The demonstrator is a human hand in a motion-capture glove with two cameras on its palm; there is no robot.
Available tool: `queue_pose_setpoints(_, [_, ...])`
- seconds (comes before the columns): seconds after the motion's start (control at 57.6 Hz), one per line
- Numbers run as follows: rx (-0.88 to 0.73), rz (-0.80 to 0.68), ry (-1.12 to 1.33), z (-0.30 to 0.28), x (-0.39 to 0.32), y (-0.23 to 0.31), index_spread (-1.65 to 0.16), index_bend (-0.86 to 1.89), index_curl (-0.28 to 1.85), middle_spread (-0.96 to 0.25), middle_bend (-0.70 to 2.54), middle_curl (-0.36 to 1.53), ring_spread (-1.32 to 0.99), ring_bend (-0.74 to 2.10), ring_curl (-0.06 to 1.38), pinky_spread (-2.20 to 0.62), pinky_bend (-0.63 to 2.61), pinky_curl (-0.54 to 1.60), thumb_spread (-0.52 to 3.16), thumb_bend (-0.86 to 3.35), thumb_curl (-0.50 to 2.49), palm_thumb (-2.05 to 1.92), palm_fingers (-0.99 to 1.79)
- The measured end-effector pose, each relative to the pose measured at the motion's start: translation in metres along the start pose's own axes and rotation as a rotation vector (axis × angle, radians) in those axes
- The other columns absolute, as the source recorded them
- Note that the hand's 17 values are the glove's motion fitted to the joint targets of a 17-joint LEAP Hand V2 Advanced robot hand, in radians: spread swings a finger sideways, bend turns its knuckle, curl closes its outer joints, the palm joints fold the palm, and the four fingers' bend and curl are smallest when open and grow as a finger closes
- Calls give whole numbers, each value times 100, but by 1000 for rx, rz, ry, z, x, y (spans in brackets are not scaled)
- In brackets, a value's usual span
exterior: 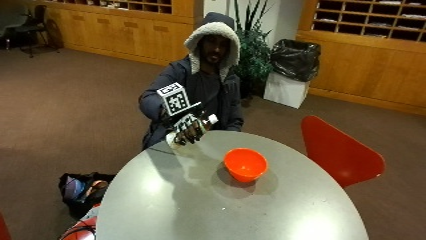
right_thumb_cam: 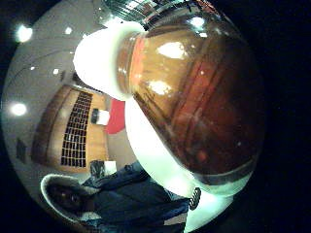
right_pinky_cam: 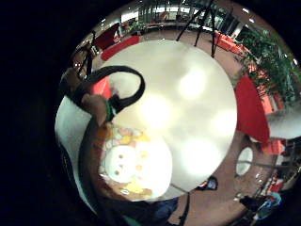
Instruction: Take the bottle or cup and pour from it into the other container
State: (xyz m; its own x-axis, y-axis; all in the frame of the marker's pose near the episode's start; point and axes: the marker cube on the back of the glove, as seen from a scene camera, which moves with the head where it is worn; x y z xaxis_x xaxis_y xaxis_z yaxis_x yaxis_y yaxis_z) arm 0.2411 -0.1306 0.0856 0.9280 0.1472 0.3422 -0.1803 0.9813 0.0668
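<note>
So from the outside view, the person's gloved right hand (exterior: 189, 126) has its fingers curled round a bottle (exterior: 194, 129) and holds it lifted off the far left edge of the round table (exterior: 166, 200), tilted so the white cap end points up and to the right, toward the orange bowl (exterior: 245, 164). The bowl sits mid-table, a bit apart from the bottle, so I'd guess the bottle still has to travel over the rim before any pour makes sense. I can't tell from here if the cap is off. Switching to the thumb side palm view, the bottle (right_thumb_cam: 194, 111) fills most of it, brownish liquid inside, white cap (right_thumb_cam: 99, 60) looking like it's still on, which would explain why it's only tilted and not tipped right over. Little finger side palm view shows the bottle's printed label (right_pinky_cam: 127, 165) right against the palm with the pale table (right_pinky_cam: 188, 108) spread out beyond it, so the hand is up above the tabletop; no bowl visible there.
</note>
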Motion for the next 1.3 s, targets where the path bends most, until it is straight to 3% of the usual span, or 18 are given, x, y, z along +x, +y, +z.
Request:
queue_pose_setpoints(0.834, [-201,-135,807,59,-112,-77,-30,8,20,-28,31,48,-23,55,42,-15,54,38,51,-3,63,105,111])
queue_pose_setpoints(1.302, [-230,-183,932,81,-125,-78,-30,8,20,-28,31,49,-24,55,42,-15,53,37,53,-3,63,105,111])
